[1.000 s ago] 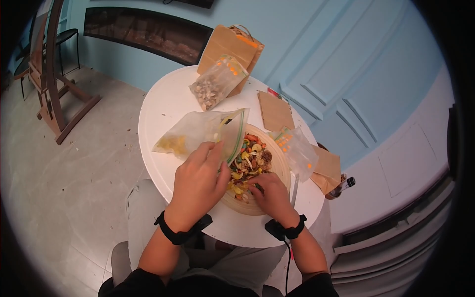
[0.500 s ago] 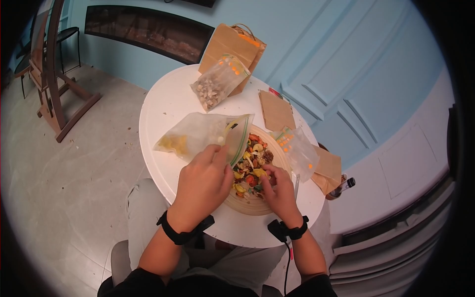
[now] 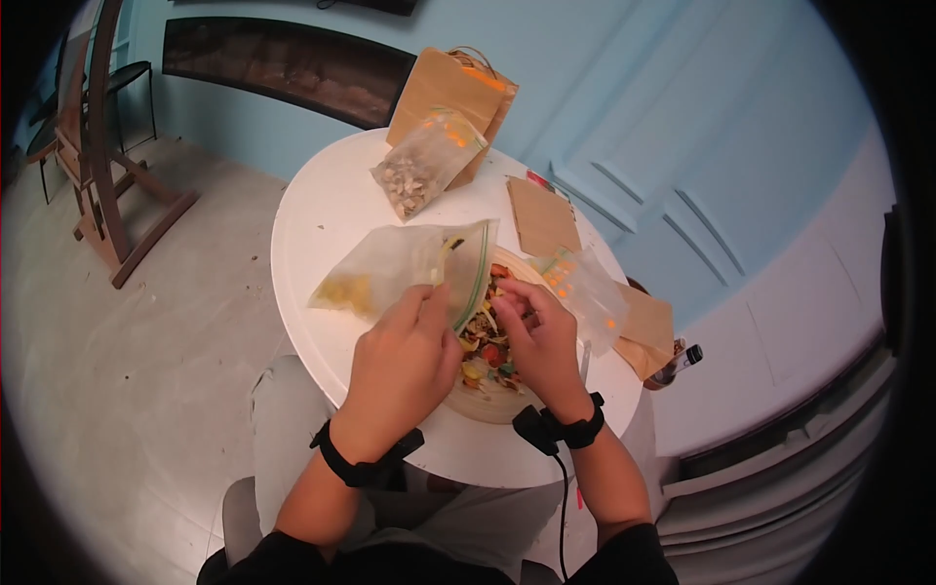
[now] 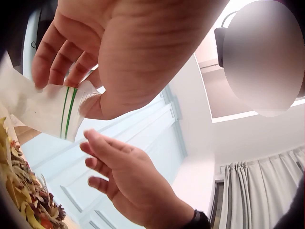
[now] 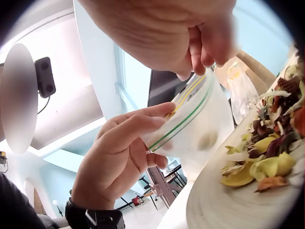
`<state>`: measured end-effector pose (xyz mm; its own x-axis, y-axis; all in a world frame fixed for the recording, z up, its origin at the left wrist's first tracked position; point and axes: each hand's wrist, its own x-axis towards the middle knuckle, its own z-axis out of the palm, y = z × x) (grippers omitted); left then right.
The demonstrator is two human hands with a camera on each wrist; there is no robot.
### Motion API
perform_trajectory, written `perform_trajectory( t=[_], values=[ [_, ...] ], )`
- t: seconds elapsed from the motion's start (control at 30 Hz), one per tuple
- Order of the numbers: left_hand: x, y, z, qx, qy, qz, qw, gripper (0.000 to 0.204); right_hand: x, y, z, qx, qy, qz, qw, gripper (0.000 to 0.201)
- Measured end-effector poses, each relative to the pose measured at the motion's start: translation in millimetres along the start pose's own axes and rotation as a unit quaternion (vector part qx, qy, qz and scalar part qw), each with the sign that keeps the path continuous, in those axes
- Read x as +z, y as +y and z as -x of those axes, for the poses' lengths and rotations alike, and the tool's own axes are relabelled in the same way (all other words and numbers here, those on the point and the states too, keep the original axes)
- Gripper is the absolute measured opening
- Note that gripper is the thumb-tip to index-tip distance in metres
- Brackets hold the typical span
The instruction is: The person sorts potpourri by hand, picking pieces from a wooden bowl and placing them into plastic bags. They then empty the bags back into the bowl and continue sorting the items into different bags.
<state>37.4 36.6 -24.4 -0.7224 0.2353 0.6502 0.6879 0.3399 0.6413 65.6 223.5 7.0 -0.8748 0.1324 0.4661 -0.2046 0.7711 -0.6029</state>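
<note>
My left hand (image 3: 402,366) grips a frosted zip bag (image 3: 400,253) by its green-striped mouth, thumb on one side and fingers on the other. Some yellow pieces lie at the bag's far end. The bag's mouth leans over a round pale plate (image 5: 205,210) heaped with mixed dried petals and pods (image 3: 487,353) in yellow, red and brown. Over the plate's right part, my right hand (image 3: 546,341) has its fingers loosely bent beside the bag's mouth. In the left wrist view these fingers are spread apart, and nothing shows between them.
A second zip bag (image 3: 409,180) of pale pieces leans on a brown paper bag (image 3: 429,93) at the table's back. Right of the plate lie a nearly flat zip bag (image 3: 590,302), a folded paper bag (image 3: 541,216) and another paper bag (image 3: 643,331). The white table (image 3: 312,214) has a rounded edge.
My right hand has risen from the dried pieces on the plate's near side, first rightward, then up to the bag's mouth. The left hand keeps its hold on the bag.
</note>
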Motion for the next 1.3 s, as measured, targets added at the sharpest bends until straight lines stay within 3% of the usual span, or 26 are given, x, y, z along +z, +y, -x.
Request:
perform_trajectory(
  t=[0.03, 0.13, 0.23, 0.43, 0.53, 0.63, 0.73, 0.83, 0.93, 1.03, 1.13, 1.23, 1.3],
  values=[
    [-3, -4, -1, -0.007, 0.008, 0.004, 1.0, 0.041, -3, 4, 3, -0.001, -0.002, 0.026, 1.0, 0.02],
    [-11, -14, -5, -0.028, 0.048, 0.017, 0.998, 0.041, -11, 12, 13, 0.02, -0.174, 0.103, 0.979, 0.021],
    [-8, -17, -6, -0.038, 0.046, 0.027, 0.998, 0.04, -10, 12, 22, 0.04, -0.296, 0.204, 0.932, 0.025],
    [-6, -13, -4, -0.03, 0.035, 0.011, 0.999, 0.04, -11, 23, 25, 0.052, -0.278, 0.171, 0.944, 0.024],
    [-6, -12, -4, -0.026, 0.031, 0.008, 0.999, 0.039, -13, 30, 27, 0.024, -0.226, 0.157, 0.961, 0.022],
    [-6, -11, -3, -0.02, -0.002, -0.01, 1.0, 0.037, -21, 22, 22, 0.05, -0.165, 0.11, 0.979, 0.023],
    [-1, -9, -1, -0.001, -0.025, -0.032, 0.999, 0.036, -21, 21, 18, 0.066, -0.062, 0.014, 0.996, 0.028],
    [4, -4, 0, 0.012, -0.033, -0.04, 0.999, 0.036, -15, 6, 11, 0.104, -0.052, -0.185, 0.976, 0.032],
    [4, 1, -1, 0.009, -0.035, -0.028, 0.999, 0.038, -9, -3, 3, 0.084, -0.115, -0.148, 0.979, 0.031],
    [1, 0, -1, 0.004, -0.013, -0.013, 1.0, 0.039, -1, -6, 2, 0.099, -0.125, -0.187, 0.969, 0.031],
    [-5, -8, -4, -0.011, 0.012, 0.001, 1.0, 0.039, 8, 7, 5, 0.066, -0.069, -0.234, 0.968, 0.027],
    [-10, -16, -4, -0.031, 0.041, 0.005, 0.999, 0.039, -5, 10, 9, 0.077, -0.175, -0.034, 0.981, 0.024],
    [-10, -20, -5, -0.034, 0.058, 0.007, 0.998, 0.04, 2, 18, 15, -0.026, -0.227, 0.012, 0.973, 0.022]
  ],
)
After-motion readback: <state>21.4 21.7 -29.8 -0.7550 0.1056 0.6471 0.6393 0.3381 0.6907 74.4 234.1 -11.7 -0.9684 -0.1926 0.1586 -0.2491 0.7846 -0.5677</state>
